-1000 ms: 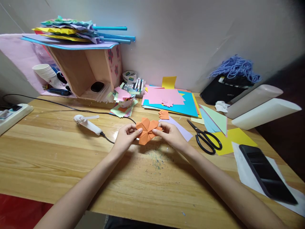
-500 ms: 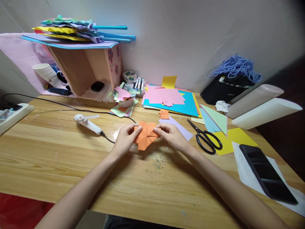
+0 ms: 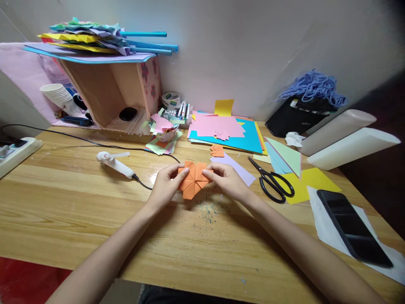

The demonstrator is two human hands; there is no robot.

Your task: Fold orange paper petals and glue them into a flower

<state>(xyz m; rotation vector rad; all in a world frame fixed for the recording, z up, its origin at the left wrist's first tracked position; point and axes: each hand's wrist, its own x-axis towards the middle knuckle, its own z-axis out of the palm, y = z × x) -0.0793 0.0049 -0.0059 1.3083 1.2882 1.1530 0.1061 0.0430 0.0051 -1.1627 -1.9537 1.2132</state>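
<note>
An orange folded paper flower [image 3: 193,180], with creases meeting at its middle, is held just above the table between my two hands. My left hand [image 3: 169,180] pinches its left side, thumb on top and fingers underneath. On the opposite side my right hand [image 3: 226,179] grips the upper right petal the same way. Behind the flower lies a smaller orange folded paper piece [image 3: 217,150]. A purple paper sheet [image 3: 236,169] lies partly behind my right hand. Left of my hands rests a white glue gun [image 3: 115,164] on its cord.
Black-handled scissors [image 3: 274,181] lie to the right on yellow paper [image 3: 319,183]. A black phone [image 3: 352,228] rests on white paper near the right edge. Stacked coloured sheets [image 3: 228,145], a cup of paper scraps [image 3: 166,134] and an open box [image 3: 109,95] stand along the back.
Both hands keep their hold on the orange paper flower, which has hardly moved. The whole view has shifted very slightly.
</note>
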